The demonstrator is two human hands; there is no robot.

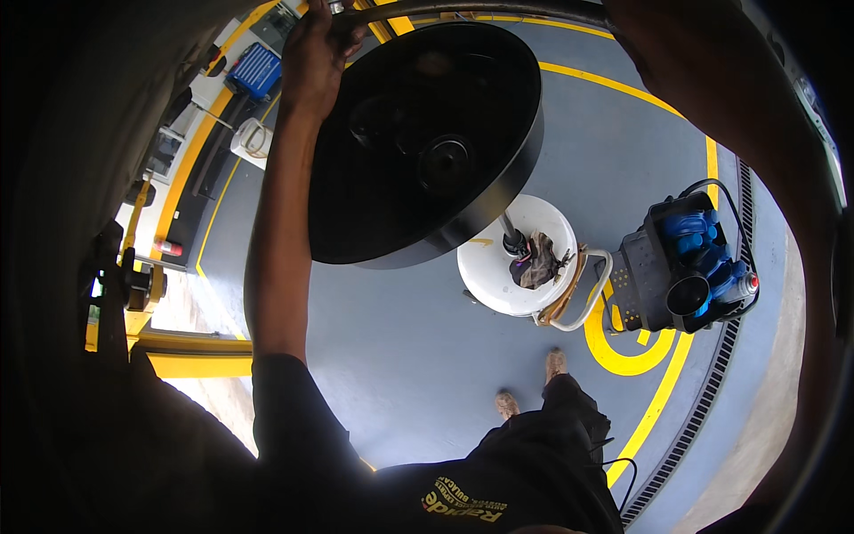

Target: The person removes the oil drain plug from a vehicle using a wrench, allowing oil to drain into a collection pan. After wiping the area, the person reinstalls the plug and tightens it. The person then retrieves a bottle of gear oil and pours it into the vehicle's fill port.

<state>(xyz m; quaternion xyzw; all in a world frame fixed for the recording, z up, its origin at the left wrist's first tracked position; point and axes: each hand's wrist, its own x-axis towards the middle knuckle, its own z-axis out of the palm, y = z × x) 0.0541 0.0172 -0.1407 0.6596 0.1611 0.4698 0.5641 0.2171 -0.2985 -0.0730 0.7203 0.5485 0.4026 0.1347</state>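
Both my arms reach up to the top of the head view. My left hand (313, 53) is raised there with its fingers curled closed near a small silver metal piece (336, 6); what it grips is mostly hidden. A dark curved bar (498, 8) runs from beside it toward my right hand (654, 40), which is dark and cut off by the top edge, its fingers hidden. Just below the bar and beside my left forearm hangs a wide black drain pan (382, 196) with a round centre opening. Its pole (509, 230) rises from a white round tank (498, 289).
A crumpled dark rag (536, 262) lies on the tank, by its white handle (598, 298). To the right stands a black caddy (649, 267) of blue bottles. A floor grate (703, 400) runs along the right, a yellow lift post base (196, 365) stands left.
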